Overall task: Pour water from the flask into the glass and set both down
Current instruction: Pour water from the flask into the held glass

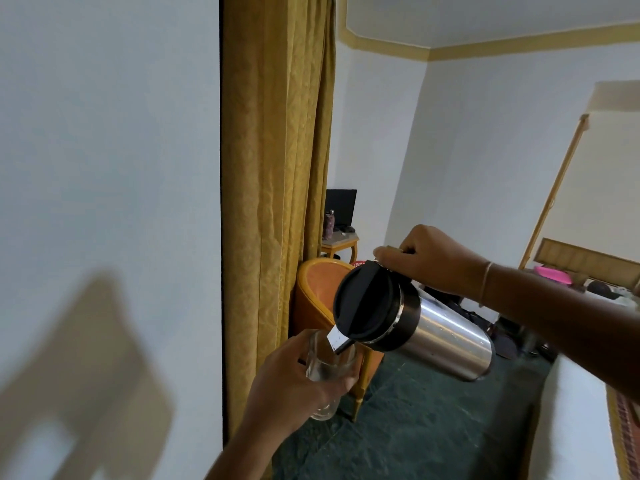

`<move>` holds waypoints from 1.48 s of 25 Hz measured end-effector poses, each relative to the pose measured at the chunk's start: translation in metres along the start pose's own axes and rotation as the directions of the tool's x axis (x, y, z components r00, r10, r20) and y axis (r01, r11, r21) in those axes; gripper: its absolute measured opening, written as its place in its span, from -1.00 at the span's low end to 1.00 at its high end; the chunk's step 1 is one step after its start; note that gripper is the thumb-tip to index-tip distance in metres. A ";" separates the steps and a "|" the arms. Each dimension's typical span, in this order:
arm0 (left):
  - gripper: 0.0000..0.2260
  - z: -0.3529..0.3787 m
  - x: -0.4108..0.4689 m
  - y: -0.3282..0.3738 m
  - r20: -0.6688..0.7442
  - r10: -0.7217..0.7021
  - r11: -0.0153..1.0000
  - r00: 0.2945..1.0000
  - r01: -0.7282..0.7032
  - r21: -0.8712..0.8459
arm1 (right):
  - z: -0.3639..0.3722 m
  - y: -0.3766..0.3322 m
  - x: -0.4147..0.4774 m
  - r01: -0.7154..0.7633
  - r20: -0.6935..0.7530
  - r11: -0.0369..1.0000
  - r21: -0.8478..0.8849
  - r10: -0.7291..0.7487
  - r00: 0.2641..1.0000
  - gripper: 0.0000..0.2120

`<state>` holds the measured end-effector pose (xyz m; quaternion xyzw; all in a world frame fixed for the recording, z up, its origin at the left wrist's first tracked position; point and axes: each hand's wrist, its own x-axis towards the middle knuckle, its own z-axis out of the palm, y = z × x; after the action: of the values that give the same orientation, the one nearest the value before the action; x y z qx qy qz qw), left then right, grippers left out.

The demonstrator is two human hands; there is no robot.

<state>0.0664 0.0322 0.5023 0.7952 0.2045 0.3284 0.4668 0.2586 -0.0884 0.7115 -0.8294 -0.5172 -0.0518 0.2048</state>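
My right hand (433, 259) grips the handle of a steel flask (443, 336) with a black lid. The flask is tipped far over to the left, and its spout sits just above the rim of a clear glass (327, 372). My left hand (298, 382) holds the glass upright in the air, fingers wrapped around its middle. Some water shows in the glass. Both objects are held off any surface, in front of me.
A mustard curtain (277, 168) hangs beside a white wall at left. An orange chair (318, 292) stands behind the glass, with a small table (341, 244) and dark screen farther back. Dark green carpet (433, 427) covers the floor; a bed edge (571, 427) lies at right.
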 end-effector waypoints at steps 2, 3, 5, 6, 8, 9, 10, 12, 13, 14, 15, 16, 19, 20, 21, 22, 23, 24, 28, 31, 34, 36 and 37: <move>-0.55 -0.002 0.007 0.006 -0.003 0.021 1.000 1.000 -0.021 -0.003 | -0.007 -0.002 0.004 0.005 0.001 1.000 -0.015 -0.005 1.000 -0.41; -0.54 -0.001 0.010 0.008 -0.005 0.031 1.000 1.000 -0.031 -0.005 | -0.011 -0.002 0.006 0.006 0.004 1.000 -0.020 -0.006 1.000 -0.41; -0.52 -0.001 0.014 0.012 -0.009 0.047 0.999 0.999 -0.047 -0.004 | -0.016 -0.002 0.009 0.007 -0.001 1.000 -0.013 -0.007 1.000 -0.40; -0.51 -0.001 0.015 0.014 -0.011 0.057 0.998 0.998 -0.057 -0.006 | -0.018 -0.002 0.009 0.009 -0.008 1.000 -0.008 -0.009 1.000 -0.40; -0.51 -0.001 0.017 0.018 -0.019 0.073 0.997 0.997 -0.073 -0.006 | -0.023 -0.004 0.010 0.020 -0.018 1.000 -0.019 -0.020 1.000 -0.39; -0.51 -0.001 0.017 0.021 -0.018 0.077 0.997 0.997 -0.077 -0.006 | -0.026 -0.006 0.010 0.026 -0.026 0.999 -0.032 -0.027 0.999 -0.39; -0.52 -0.001 0.018 0.023 -0.012 0.082 0.997 0.997 -0.082 -0.003 | -0.029 -0.008 0.010 0.032 -0.033 0.998 -0.045 -0.033 0.999 -0.39; -0.54 0.000 0.018 0.026 -0.005 0.091 0.996 0.996 -0.091 0.004 | -0.035 -0.011 0.011 0.045 -0.039 0.997 -0.067 -0.048 0.998 -0.39; -0.54 0.001 0.018 0.027 -0.004 0.099 0.995 0.995 -0.099 0.006 | -0.038 -0.012 0.011 0.051 -0.040 0.995 -0.084 -0.055 0.998 -0.39; -0.55 0.001 0.018 0.028 -0.004 0.110 0.994 0.994 -0.110 0.007 | -0.041 -0.013 0.011 0.058 -0.044 0.993 -0.106 -0.063 0.997 -0.39; -0.55 0.002 0.019 0.029 -0.005 0.120 0.993 0.993 -0.120 0.009 | -0.043 -0.015 0.011 0.067 -0.050 0.989 -0.131 -0.074 0.996 -0.38; -0.55 0.003 0.019 0.030 -0.005 0.124 0.992 0.992 -0.124 0.009 | -0.046 -0.016 0.010 0.081 -0.052 0.985 -0.152 -0.089 0.995 -0.38; -0.55 0.007 0.022 0.031 0.001 0.117 0.993 0.993 -0.117 -0.001 | -0.053 -0.022 0.012 0.128 -0.051 0.972 -0.197 -0.141 0.989 -0.36; -0.54 0.008 0.022 0.032 0.001 0.121 0.993 0.993 -0.121 0.000 | -0.055 -0.023 0.013 0.138 -0.056 0.966 -0.217 -0.154 0.987 -0.36; -0.54 0.009 0.023 0.033 0.004 0.128 0.992 0.992 -0.128 0.001 | -0.057 -0.025 0.014 0.144 -0.064 0.960 -0.242 -0.164 0.984 -0.36; -0.55 0.010 0.023 0.034 0.006 0.139 0.990 0.990 -0.139 0.002 | -0.059 -0.027 0.015 0.149 -0.070 0.953 -0.265 -0.173 0.982 -0.38; -0.56 0.011 0.023 0.035 0.006 0.147 0.989 0.989 -0.147 0.003 | -0.060 -0.029 0.016 0.152 -0.072 0.947 -0.281 -0.179 0.981 -0.39; -0.56 0.012 0.024 0.036 0.005 0.151 0.989 0.989 -0.151 0.007 | -0.062 -0.031 0.018 0.156 -0.070 0.944 -0.289 -0.184 0.980 -0.41; -0.55 0.015 0.026 0.039 0.001 0.148 0.989 0.989 -0.148 0.014 | -0.072 -0.040 0.024 0.171 -0.055 0.943 -0.285 -0.194 0.979 -0.41; -0.54 0.015 0.026 0.042 -0.012 0.168 0.986 0.986 -0.168 0.011 | -0.078 -0.047 0.027 0.183 -0.041 0.931 -0.316 -0.206 0.978 -0.40; -0.46 0.012 0.027 0.045 -0.029 0.188 0.982 0.982 -0.188 -0.005 | -0.079 -0.053 0.028 0.205 -0.034 0.914 -0.352 -0.231 0.972 -0.39; -0.39 0.011 0.028 0.046 -0.041 0.200 0.980 0.979 -0.200 -0.004 | -0.080 -0.056 0.028 0.213 -0.032 0.907 -0.364 -0.241 0.970 -0.39; -0.41 0.011 0.028 0.046 -0.045 0.200 0.980 0.979 -0.200 0.003 | -0.081 -0.057 0.028 0.215 -0.031 0.904 -0.368 -0.243 0.969 -0.39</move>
<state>0.0945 0.0209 0.5481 0.8039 0.1338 0.3915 0.4273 0.2320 -0.0752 0.8098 -0.7836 -0.5846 -0.2014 0.0604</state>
